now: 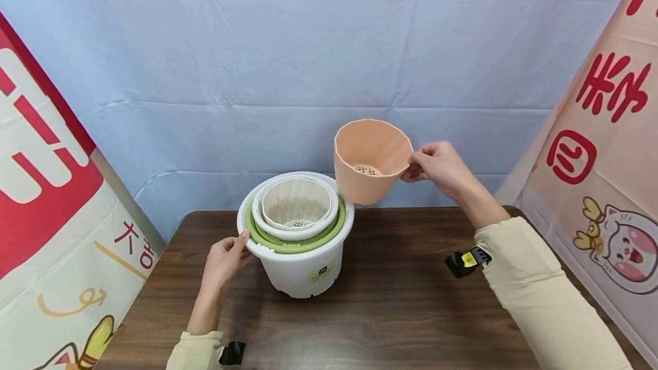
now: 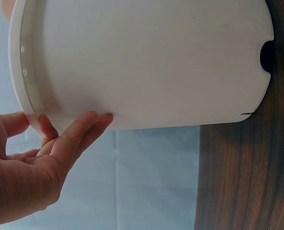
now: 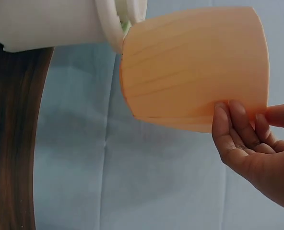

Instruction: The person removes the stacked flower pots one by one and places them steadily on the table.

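Note:
An orange flower pot (image 1: 360, 184) with a faceted wall and a holed bottom hangs in the air, its rim pinched by my right hand (image 1: 437, 167). In the right wrist view the thumb and fingers of that hand take the orange pot's (image 3: 195, 72) wall from both sides. To the left stands a large white flower pot (image 1: 298, 273) on the table, with a green pot (image 1: 293, 246) and smaller white pots (image 1: 298, 196) nested inside it. My left hand (image 1: 223, 258) pinches the large pot's rim at its left side; the left wrist view shows its fingers under that rim.
The dark wooden table (image 1: 411, 301) ends just behind the pots. A pale blue cloth (image 1: 308, 61) hangs behind it. Printed banners stand at the left (image 1: 61, 187) and the right (image 1: 596, 176).

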The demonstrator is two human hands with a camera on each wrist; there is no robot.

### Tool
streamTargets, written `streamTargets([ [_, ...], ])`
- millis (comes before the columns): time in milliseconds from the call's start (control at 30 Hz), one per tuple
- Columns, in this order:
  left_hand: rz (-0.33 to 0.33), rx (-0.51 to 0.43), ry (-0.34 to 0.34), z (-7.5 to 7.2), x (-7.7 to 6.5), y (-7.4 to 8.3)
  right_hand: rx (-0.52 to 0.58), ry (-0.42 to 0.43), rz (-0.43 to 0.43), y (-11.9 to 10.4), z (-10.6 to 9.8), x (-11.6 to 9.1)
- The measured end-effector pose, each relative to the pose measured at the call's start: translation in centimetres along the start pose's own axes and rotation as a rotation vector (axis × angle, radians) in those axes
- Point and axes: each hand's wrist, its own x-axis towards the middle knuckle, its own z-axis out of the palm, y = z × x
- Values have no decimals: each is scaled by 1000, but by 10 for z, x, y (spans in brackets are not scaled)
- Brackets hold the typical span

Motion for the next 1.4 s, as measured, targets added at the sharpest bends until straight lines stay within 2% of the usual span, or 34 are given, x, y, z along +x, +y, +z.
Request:
streamTargets([
  [400,-4,-6,5,1,-1,1,-10,10,75,26,-16,-1],
  [633,-1,-1,2,1,1,-1,-17,24,125,51,-18,0],
  [1033,-7,5,-3,0,1,-1,47,26,179,99,-3,-1],
  [1400,-6,7,-6,0,0,0,39,18,230,134,15,-5],
])
